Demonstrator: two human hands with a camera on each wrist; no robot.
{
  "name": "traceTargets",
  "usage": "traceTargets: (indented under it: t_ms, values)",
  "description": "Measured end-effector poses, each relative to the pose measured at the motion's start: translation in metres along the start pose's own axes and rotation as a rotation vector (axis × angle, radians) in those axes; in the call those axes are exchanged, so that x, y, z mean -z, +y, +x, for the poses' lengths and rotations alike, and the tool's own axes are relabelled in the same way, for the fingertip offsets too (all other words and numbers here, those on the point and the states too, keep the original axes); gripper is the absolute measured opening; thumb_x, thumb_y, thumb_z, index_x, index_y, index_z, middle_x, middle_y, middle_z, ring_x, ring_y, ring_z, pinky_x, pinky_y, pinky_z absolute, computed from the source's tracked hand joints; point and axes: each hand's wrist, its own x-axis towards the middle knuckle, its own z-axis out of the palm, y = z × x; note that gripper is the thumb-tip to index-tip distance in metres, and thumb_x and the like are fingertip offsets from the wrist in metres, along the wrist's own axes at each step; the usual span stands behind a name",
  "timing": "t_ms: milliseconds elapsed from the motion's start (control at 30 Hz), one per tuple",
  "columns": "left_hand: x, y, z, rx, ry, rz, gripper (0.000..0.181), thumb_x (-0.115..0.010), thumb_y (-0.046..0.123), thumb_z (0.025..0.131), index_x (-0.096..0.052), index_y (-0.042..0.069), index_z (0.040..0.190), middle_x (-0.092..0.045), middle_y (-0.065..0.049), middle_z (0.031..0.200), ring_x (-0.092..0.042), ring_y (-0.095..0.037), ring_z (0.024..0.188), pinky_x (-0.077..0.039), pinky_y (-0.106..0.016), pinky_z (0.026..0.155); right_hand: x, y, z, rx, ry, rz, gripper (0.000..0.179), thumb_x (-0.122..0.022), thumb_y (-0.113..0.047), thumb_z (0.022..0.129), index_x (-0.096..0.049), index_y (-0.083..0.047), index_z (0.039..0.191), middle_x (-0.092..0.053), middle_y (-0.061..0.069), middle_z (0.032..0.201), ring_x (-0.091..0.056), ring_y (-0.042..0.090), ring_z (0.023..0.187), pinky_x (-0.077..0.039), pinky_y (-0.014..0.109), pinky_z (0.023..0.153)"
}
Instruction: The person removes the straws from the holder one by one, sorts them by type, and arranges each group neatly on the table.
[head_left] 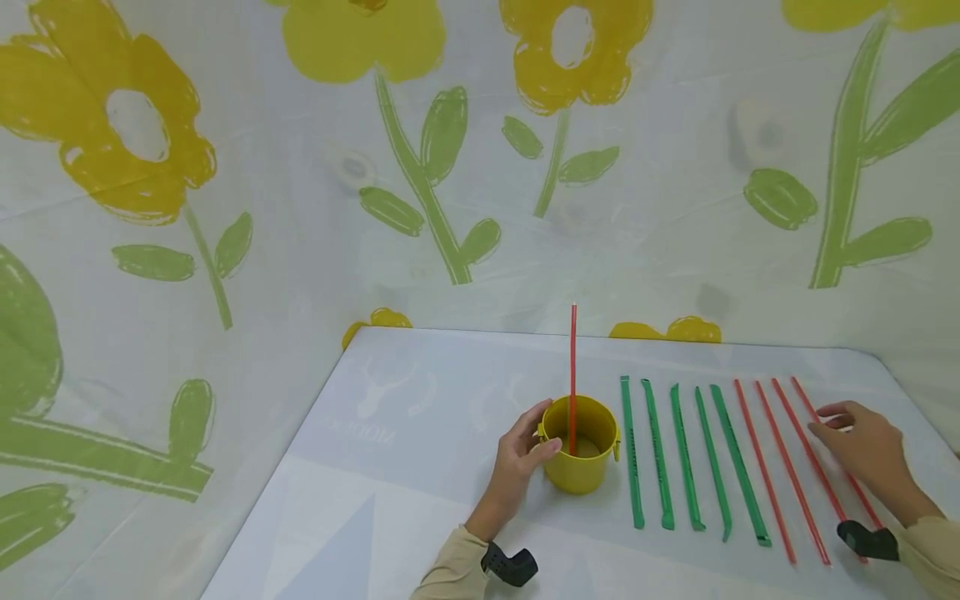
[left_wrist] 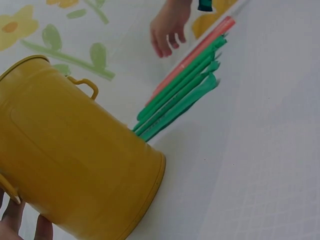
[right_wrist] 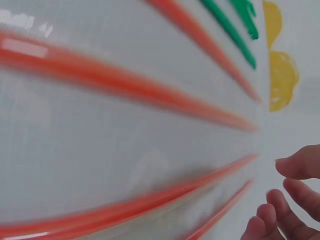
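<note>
A small yellow metal bucket point(head_left: 576, 477) with side handles stands upright on the table. My left hand point(head_left: 508, 471) grips its left side, thumb at the rim; in the left wrist view, fingers point(left_wrist: 44, 227) touch the wall near a handle. One red straw point(head_left: 573, 358) stands in the bucket, its upper part above the rim. At the right, my right hand point(head_left: 862, 442) hovers by the rightmost red straw point(head_left: 862, 496). The right wrist view shows its thumb point(right_wrist: 300, 162) and fingers apart, holding nothing, close to the straws' far ends.
Several green wrapped straws point(head_left: 682, 458) lie side by side right of the bucket. Beyond them lie several red straws point(head_left: 765, 471), roughly parallel. The white table point(head_left: 420, 417) ends at a flower-printed curtain point(head_left: 660, 250) behind and to the left.
</note>
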Motion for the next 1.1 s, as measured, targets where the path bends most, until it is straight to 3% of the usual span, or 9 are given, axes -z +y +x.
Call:
traceTargets:
  t_ms: [67, 267, 500, 733, 800, 967, 1033, 1100]
  values:
    - [0.0, 0.0, 0.0, -0.003, 0.002, -0.005, 0.054, -0.059, 0.021, 0.092, -0.042, 0.01, 0.142, -0.048, -0.002, 0.139, -0.047, -0.026, 0.122, -0.042, -0.03, 0.097, 0.003, -0.007, -0.001, 0.06, 0.005, 0.022, 0.042, -0.061, -0.017, 0.088, -0.049, 0.016, 0.111, -0.054, 0.036, 0.097, -0.051, 0.046, 0.085, -0.042, 0.047, 0.06]
    - [0.0, 0.0, 0.001, 0.001, -0.004, -0.01, 0.055, -0.059, 0.021, 0.092, -0.041, 0.011, 0.142, -0.047, -0.004, 0.14, -0.047, -0.026, 0.122, -0.042, -0.03, 0.097, 0.007, -0.032, -0.002, 0.169, 0.03, 0.082, 0.039, -0.063, -0.02, 0.089, -0.054, 0.011, 0.11, -0.058, 0.03, 0.096, -0.054, 0.041, 0.084, -0.042, 0.032, 0.056]
    - [0.0, 0.003, 0.001, 0.003, -0.014, -0.026, 0.056, -0.058, 0.018, 0.093, -0.039, 0.007, 0.144, -0.046, -0.005, 0.141, -0.047, -0.026, 0.122, -0.042, -0.03, 0.098, 0.009, -0.066, -0.01, 0.196, -0.009, 0.141, 0.04, -0.061, -0.025, 0.092, -0.054, 0.008, 0.114, -0.057, 0.027, 0.102, -0.053, 0.037, 0.088, -0.043, 0.023, 0.054]
    - [-0.002, 0.004, 0.001, 0.019, -0.019, -0.036, 0.056, -0.057, 0.017, 0.093, -0.038, 0.007, 0.144, -0.044, -0.006, 0.142, -0.046, -0.027, 0.124, -0.041, -0.029, 0.099, 0.009, -0.092, -0.016, 0.242, 0.005, 0.182, 0.039, -0.059, -0.027, 0.093, -0.056, 0.005, 0.114, -0.059, 0.024, 0.101, -0.054, 0.034, 0.088, -0.044, 0.019, 0.055]
    - [-0.001, 0.004, 0.001, 0.024, -0.02, -0.031, 0.056, -0.057, 0.017, 0.093, -0.038, 0.007, 0.144, -0.045, -0.006, 0.142, -0.046, -0.027, 0.123, -0.041, -0.029, 0.099, 0.009, -0.097, -0.017, 0.267, 0.008, 0.2, 0.037, -0.06, -0.027, 0.093, -0.058, 0.004, 0.112, -0.06, 0.021, 0.099, -0.056, 0.027, 0.086, -0.045, 0.02, 0.055]
    - [0.0, 0.002, 0.0, 0.015, -0.011, -0.008, 0.056, -0.058, 0.018, 0.093, -0.038, 0.006, 0.143, -0.046, -0.005, 0.141, -0.047, -0.027, 0.123, -0.041, -0.029, 0.098, 0.009, -0.111, -0.02, 0.357, 0.024, 0.252, 0.028, -0.063, -0.023, 0.091, -0.062, 0.0, 0.107, -0.064, 0.016, 0.094, -0.05, -0.005, 0.075, -0.046, 0.02, 0.056]
    - [0.0, 0.002, 0.0, 0.014, -0.009, -0.005, 0.057, -0.058, 0.019, 0.092, -0.038, 0.005, 0.143, -0.046, -0.004, 0.141, -0.046, -0.025, 0.124, -0.041, -0.03, 0.099, 0.01, -0.118, -0.023, 0.379, 0.026, 0.269, 0.026, -0.064, -0.021, 0.09, -0.062, -0.001, 0.106, -0.064, 0.015, 0.093, -0.048, -0.009, 0.075, -0.045, 0.019, 0.057]
    - [0.001, 0.001, 0.0, 0.012, -0.008, -0.002, 0.058, -0.059, 0.02, 0.092, -0.037, 0.003, 0.143, -0.046, -0.003, 0.142, -0.045, -0.024, 0.126, -0.04, -0.03, 0.1, 0.01, -0.126, -0.025, 0.386, 0.018, 0.283, 0.026, -0.063, -0.022, 0.091, -0.062, -0.002, 0.106, -0.064, 0.015, 0.094, -0.051, -0.005, 0.076, -0.046, 0.02, 0.058]
